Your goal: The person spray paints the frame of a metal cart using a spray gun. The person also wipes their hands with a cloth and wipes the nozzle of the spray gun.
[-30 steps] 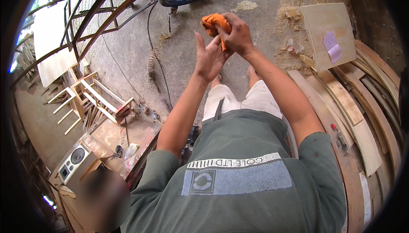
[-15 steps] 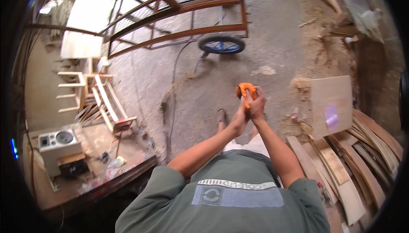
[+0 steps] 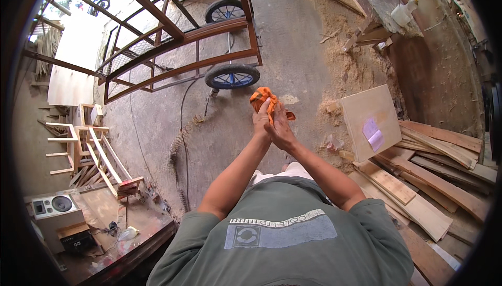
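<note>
An orange cloth [image 3: 258,96] with a darker patch is bunched up between my two hands, out in front of my body. My left hand [image 3: 263,120] presses against it from the left, fingers pointing forward. From the other side my right hand [image 3: 281,130] meets it, palm toward palm, with a loose corner of the cloth hanging out past its fingers. Whether anything is wrapped inside the cloth is hidden.
A brown metal frame cart [image 3: 209,62] on spoked wheels [image 3: 232,77] stands ahead to the left. Wooden stool frames [image 3: 97,150] and a speaker box [image 3: 60,210] are at left. At right, a plywood square [image 3: 366,110] leans by stacked boards [image 3: 418,192]. A cable [image 3: 181,129] crosses the floor.
My view has shifted, so the cart and boards sit further left. My hands have turned and pressed flatter around the orange cloth, and more of it sticks out on the right.
</note>
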A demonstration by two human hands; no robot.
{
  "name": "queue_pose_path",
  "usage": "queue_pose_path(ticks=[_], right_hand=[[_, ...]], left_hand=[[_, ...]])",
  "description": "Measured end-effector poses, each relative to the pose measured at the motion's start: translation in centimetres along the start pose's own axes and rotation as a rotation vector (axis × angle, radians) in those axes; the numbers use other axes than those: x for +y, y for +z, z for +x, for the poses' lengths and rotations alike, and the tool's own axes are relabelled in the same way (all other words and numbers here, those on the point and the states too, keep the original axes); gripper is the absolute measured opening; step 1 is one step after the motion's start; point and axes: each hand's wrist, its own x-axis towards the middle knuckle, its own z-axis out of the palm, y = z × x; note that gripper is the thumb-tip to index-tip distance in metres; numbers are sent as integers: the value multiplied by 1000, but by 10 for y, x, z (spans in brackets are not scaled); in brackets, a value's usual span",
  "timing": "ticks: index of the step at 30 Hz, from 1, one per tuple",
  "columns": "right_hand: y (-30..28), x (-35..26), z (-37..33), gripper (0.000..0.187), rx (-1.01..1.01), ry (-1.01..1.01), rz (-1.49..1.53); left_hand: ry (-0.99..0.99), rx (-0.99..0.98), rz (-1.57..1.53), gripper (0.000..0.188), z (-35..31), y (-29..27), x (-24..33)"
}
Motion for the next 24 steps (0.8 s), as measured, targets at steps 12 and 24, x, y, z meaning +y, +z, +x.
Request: queue_pose_path(ticks=[12,24], right_hand=[[-112,-40,13,84,-350,-72,-1009],[-153,131,15,63,-484,75,-1081]], left_hand=[[3,-337,370,34,41,63,79],[256,-719,983,35,-98,113,-148]])
